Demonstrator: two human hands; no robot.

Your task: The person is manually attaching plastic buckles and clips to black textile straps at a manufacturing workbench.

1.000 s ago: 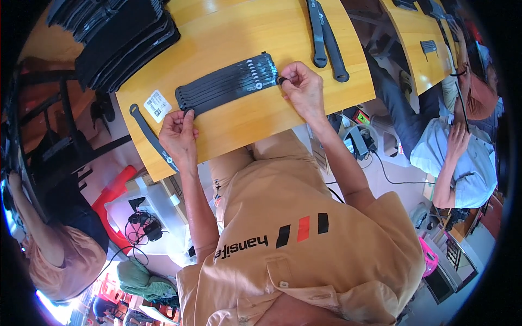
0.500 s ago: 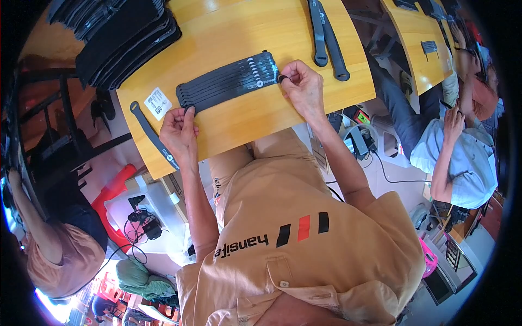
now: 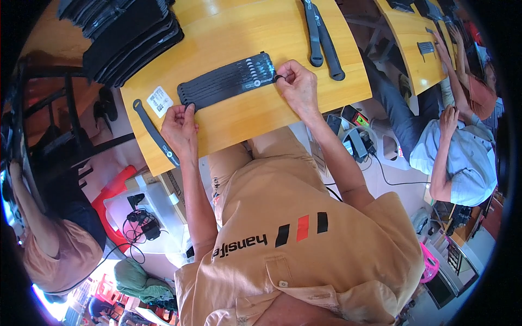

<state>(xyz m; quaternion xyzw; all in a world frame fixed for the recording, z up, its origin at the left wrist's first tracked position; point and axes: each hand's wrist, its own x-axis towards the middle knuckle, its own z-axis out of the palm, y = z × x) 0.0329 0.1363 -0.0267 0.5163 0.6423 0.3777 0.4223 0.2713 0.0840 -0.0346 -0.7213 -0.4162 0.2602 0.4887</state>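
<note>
A row of overlapping black straps [image 3: 223, 84] lies side by side on the yellow wooden table [image 3: 239, 127], each with a loop at its left end and shiny printing near its right end. At the nearest left loop, my left hand [image 3: 180, 130] pinches the front strap between thumb and finger. My right hand [image 3: 299, 89] pinches that strap's right end, where a dark tip shows at the fingers. Beside my left hand are a single black strap [image 3: 154, 132] and a white label [image 3: 159, 101]. Beyond my right hand lie more black straps [image 3: 328, 51].
A tall pile of black straps [image 3: 136, 46] stands at the table's far left. Co-workers sit on both sides, one in a blue shirt [image 3: 454, 157] at another table [image 3: 405, 32]. Below left are a translucent bin [image 3: 163, 217] and a tangled black cable [image 3: 142, 224].
Both hands keep their pinch on the front strap, with only a slight shift of the view. At the right-hand table, a co-worker's hand has reached farther forward over the tabletop.
</note>
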